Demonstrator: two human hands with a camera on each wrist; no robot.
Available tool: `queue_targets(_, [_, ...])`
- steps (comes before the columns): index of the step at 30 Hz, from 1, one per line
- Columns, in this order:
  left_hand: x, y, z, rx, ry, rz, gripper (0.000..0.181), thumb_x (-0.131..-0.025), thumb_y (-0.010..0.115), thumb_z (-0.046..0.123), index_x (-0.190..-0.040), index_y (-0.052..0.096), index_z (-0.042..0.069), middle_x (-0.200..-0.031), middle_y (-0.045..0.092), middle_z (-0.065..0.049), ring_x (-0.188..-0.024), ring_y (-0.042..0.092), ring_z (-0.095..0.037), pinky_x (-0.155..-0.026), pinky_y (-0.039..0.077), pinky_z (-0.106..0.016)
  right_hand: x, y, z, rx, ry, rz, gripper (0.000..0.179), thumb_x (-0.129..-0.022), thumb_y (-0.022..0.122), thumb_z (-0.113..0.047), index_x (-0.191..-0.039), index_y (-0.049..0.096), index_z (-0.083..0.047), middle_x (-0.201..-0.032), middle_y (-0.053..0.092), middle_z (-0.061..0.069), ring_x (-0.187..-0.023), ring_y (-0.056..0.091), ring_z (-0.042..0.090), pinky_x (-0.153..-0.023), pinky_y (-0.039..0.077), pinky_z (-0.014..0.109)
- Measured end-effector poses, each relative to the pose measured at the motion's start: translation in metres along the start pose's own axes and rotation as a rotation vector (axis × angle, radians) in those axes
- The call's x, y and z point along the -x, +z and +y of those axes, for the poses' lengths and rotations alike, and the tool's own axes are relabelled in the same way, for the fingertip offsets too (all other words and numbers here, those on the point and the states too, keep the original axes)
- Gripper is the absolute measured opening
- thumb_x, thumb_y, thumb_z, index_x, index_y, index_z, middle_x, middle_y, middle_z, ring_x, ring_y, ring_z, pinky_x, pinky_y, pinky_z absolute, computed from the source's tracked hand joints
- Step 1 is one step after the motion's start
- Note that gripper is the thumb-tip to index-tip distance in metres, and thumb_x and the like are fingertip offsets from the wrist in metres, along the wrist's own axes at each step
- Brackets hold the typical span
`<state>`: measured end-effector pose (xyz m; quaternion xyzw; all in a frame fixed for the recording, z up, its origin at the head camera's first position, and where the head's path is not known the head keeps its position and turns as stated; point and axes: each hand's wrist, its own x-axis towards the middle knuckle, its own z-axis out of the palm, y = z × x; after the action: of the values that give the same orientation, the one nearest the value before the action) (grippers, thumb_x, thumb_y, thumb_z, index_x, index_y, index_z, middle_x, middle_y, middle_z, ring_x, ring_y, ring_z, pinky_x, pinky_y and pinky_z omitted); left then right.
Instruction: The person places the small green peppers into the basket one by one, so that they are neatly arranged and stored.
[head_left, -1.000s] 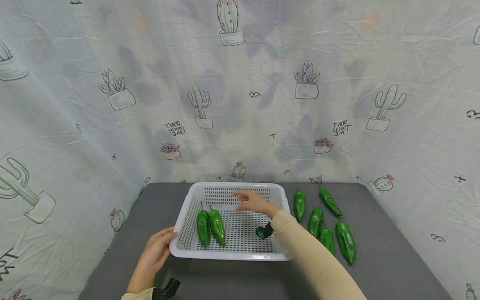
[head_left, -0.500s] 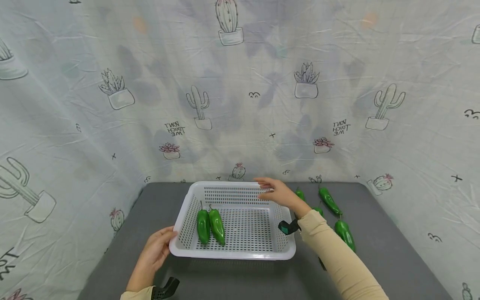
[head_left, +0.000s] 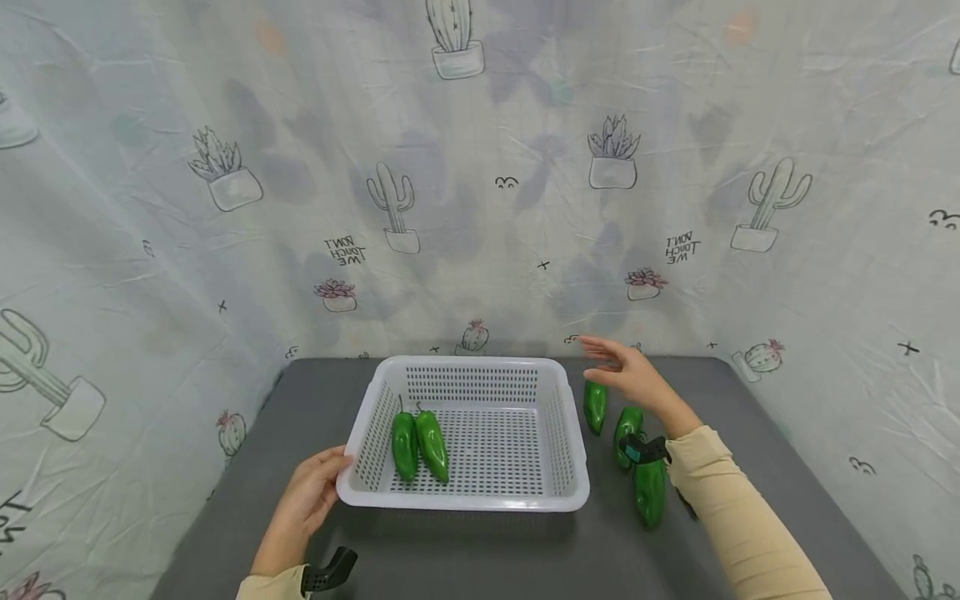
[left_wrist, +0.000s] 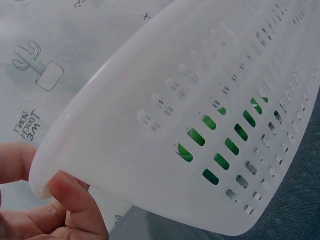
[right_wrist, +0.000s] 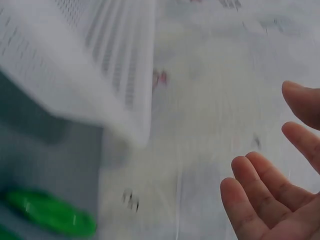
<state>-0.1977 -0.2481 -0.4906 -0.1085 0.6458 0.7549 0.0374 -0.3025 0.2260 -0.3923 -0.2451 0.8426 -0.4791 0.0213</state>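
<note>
A white perforated plastic basket [head_left: 465, 502] stands on the grey table, with two green peppers [head_left: 405, 447] lying side by side in its left half. My left hand [head_left: 306, 492] pinches the basket's left rim; thumb and fingers grip that edge in the left wrist view, where green shows through the slots. My right hand [head_left: 633, 379] is right of the basket with fingers extended and apart, holding nothing. Beneath it in the head view lies a green pepper [head_left: 595, 408]. More peppers [head_left: 649, 496] lie nearer me, partly covered by my right wrist and sleeve.
Black wrist cameras [head_left: 330, 571] are strapped to both wrists. A pale cactus-print curtain [head_left: 480, 208] hangs behind and at both sides of the grey table [head_left: 450, 554].
My right hand has moved right, from over the basket, past its right rim to over the loose peppers. The left hand keeps its grip on the rim. The head view has tilted slightly.
</note>
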Motion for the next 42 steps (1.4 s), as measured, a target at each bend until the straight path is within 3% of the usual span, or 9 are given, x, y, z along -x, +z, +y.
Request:
queue_targets(8, [0.0, -0.001, 0.0, 0.014, 0.004, -0.008, 0.051, -0.094, 0.048, 0.004, -0.138, 0.029, -0.015, -0.109, 0.061, -0.002, -0.095, 0.061, -0.006, -0.078, 0.051, -0.026, 0.039, -0.037, 0.034, 0.039, 0.127, 0.122, 0.058, -0.096, 0.056, -0.023, -0.146, 0.033, -0.006, -0.144, 0.037, 0.024, -0.13, 0.038, 0.043, -0.096, 0.041, 0.055])
queue_targets(14, [0.001, -0.003, 0.001, 0.016, 0.012, -0.01, 0.051, -0.094, 0.049, 0.005, -0.138, 0.03, -0.015, -0.106, 0.061, 0.0, -0.095, 0.062, -0.007, -0.078, 0.052, -0.026, 0.069, -0.052, 0.068, 0.074, 0.215, 0.17, 0.058, -0.097, 0.053, -0.024, -0.146, 0.031, -0.002, -0.144, 0.036, 0.027, -0.128, 0.039, 0.045, -0.094, 0.043, 0.052])
queue_targets(21, [0.001, -0.002, 0.003, 0.003, 0.026, -0.008, 0.05, -0.095, 0.049, 0.006, -0.137, 0.031, -0.015, -0.108, 0.061, -0.001, -0.096, 0.062, -0.008, -0.077, 0.052, -0.027, 0.108, -0.044, 0.101, 0.111, 0.321, 0.196, 0.057, -0.098, 0.052, -0.023, -0.145, 0.031, 0.001, -0.142, 0.035, 0.031, -0.126, 0.04, 0.048, -0.094, 0.042, 0.054])
queue_targets(28, [0.0, 0.0, 0.002, 0.008, 0.016, -0.007, 0.05, -0.095, 0.048, 0.005, -0.138, 0.03, -0.014, -0.112, 0.06, -0.003, -0.097, 0.061, -0.008, -0.079, 0.051, -0.026, 0.135, -0.034, 0.118, 0.062, 0.391, 0.188, 0.061, -0.097, 0.054, -0.025, -0.145, 0.03, 0.003, -0.145, 0.028, 0.034, -0.129, 0.032, 0.052, -0.097, 0.036, 0.06])
queue_targets(35, [0.001, 0.0, 0.001, 0.013, 0.009, -0.005, 0.05, -0.095, 0.047, 0.006, -0.139, 0.03, -0.013, -0.113, 0.059, -0.002, -0.098, 0.06, -0.006, -0.08, 0.05, -0.025, 0.142, -0.023, 0.128, 0.129, 0.414, 0.129, 0.06, -0.094, 0.058, -0.027, -0.143, 0.036, 0.001, -0.143, 0.028, 0.036, -0.128, 0.032, 0.054, -0.092, 0.042, 0.058])
queue_targets(42, [0.0, 0.0, 0.0, 0.013, 0.014, -0.003, 0.05, -0.095, 0.048, 0.006, -0.138, 0.031, -0.013, -0.11, 0.06, 0.001, -0.098, 0.06, -0.006, -0.08, 0.05, -0.024, 0.141, -0.016, 0.132, 0.174, 0.388, 0.112, 0.059, -0.093, 0.06, -0.024, -0.142, 0.038, 0.0, -0.143, 0.029, 0.036, -0.126, 0.031, 0.058, -0.09, 0.04, 0.061])
